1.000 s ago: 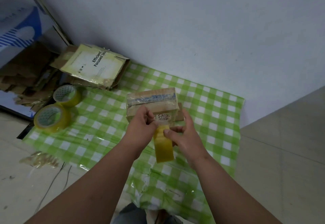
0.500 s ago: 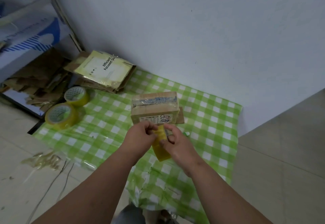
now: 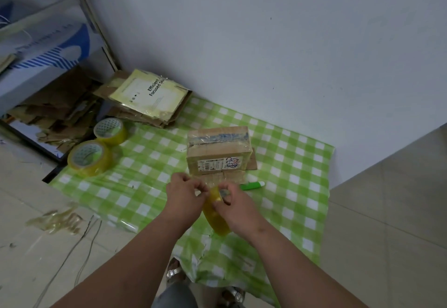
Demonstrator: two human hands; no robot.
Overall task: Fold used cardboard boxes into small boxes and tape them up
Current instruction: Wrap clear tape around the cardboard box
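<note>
A green-and-white checked sheet (image 3: 290, 167) is spread on the floor against the wall and is used here as the landmark; it is judged to serve as a clean work surface. At the sheet's far left corner a stack of flattened cardboard (image 3: 150, 99) is laid, topped by a pale yellow printed panel, presumably kept within reach as stock for further boxes. Near the middle of the sheet a small taped cardboard box (image 3: 217, 153) is set upright, with clear tape seen across its top and a shipping label on the face turned to the person; it appears largely sealed. On the sheet's left edge two spare rolls of yellowish tape (image 3: 89, 157) are rested, one just behind the other. Over the near part of the sheet, just in front of the box, a third tape roll (image 3: 215, 213) is held on edge. It is gripped by the right hand (image 3: 238, 207), fingers curled round its rim, while its upper edge is pinched by the left hand (image 3: 185, 195), probably so the free tape end can be found or peeled. A green marker (image 3: 251, 186) is lain on the sheet beside the right hand, just in front of the box.
</note>
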